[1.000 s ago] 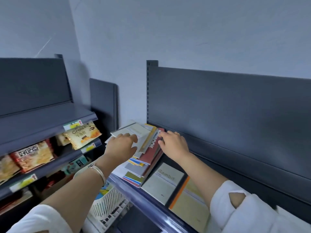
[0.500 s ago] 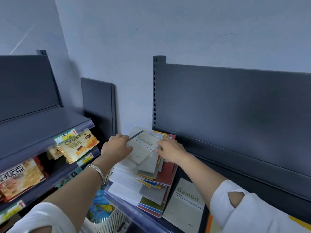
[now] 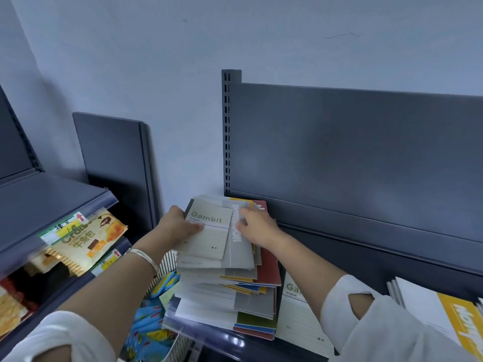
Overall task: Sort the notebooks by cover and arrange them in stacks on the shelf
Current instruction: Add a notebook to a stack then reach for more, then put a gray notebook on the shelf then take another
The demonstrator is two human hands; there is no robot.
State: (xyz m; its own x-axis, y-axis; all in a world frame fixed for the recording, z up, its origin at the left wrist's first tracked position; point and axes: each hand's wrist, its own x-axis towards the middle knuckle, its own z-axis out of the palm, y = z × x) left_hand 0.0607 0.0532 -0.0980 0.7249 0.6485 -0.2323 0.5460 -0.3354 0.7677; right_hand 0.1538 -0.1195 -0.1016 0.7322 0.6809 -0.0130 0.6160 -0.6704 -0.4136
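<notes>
Two hands are at a loose pile of notebooks (image 3: 230, 286) on the left end of the shelf (image 3: 366, 267). Left hand (image 3: 180, 227) grips the top beige Gambit notebook (image 3: 209, 231) by its left edge, thumb on the cover. Right hand (image 3: 258, 228) has bent fingers on the grey notebook (image 3: 239, 246) just beneath; pinching or only pressing, cannot tell. Second Gambit notebook (image 3: 298, 325) lies flat just right of the pile. White-and-yellow notebooks (image 3: 444, 314) are stacked further right. Snack packets (image 3: 86, 239) sit on the rack at left.
</notes>
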